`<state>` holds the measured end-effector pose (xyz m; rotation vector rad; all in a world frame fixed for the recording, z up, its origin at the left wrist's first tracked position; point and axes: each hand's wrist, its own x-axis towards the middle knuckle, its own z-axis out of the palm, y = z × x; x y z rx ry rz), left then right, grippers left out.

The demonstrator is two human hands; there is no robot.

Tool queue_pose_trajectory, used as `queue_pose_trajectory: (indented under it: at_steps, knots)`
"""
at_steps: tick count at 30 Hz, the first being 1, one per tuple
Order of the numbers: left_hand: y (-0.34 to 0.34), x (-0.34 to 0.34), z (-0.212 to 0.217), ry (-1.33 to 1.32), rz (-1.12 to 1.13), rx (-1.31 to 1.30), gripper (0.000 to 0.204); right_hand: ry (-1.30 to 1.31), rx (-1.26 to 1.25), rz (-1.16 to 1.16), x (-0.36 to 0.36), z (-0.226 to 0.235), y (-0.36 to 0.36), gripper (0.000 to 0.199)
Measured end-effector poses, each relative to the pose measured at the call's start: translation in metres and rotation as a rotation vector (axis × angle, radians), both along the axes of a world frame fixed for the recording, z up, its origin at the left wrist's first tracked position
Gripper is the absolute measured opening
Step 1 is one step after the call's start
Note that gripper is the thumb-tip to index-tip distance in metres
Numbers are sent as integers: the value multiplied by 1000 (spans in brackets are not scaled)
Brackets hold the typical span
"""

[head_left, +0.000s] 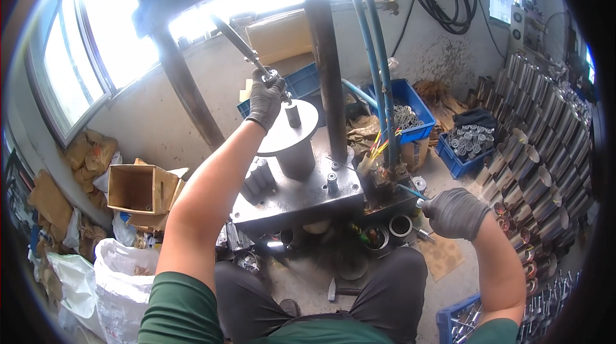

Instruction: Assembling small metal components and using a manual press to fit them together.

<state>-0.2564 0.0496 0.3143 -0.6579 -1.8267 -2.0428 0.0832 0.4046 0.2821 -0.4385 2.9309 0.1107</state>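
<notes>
Hiding part of a metal rod (pixel 237 40), the left hand (pixel 265 101) grips it; the right hand (pixel 457 214) seemingly clasps a blue lever (pixel 409 190).

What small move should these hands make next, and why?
Perhaps the left hand should line up the rod with the short cylinder: it grips the rod near that cylinder, which stands on the round plate, while the right hand holds the blue lever.

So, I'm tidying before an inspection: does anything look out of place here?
Yes, mildly: a hammer lies loose on the floor between the person's legs, where it might get kicked. The wall also has a dark, blotchy patch right of the blue pipes, unlike its paler surroundings.
</notes>
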Motion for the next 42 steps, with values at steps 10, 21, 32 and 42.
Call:
queue_pose_trajectory:
  at_steps: [10,21,32,42]
  knots:
    - [3,-35,0,-87,215,-327,31,8,-73,0,0,3,-1,25]
    - [10,7,22,-63,435,-673,42,25,-97,5,5,3,-8,26]
    - [2,-22,10,-4,359,-596,47,10,-115,16,39,-45,1,25]
    - [2,-13,13,49,426,-659,39,-5,-44,-59,74,-87,-2,28]
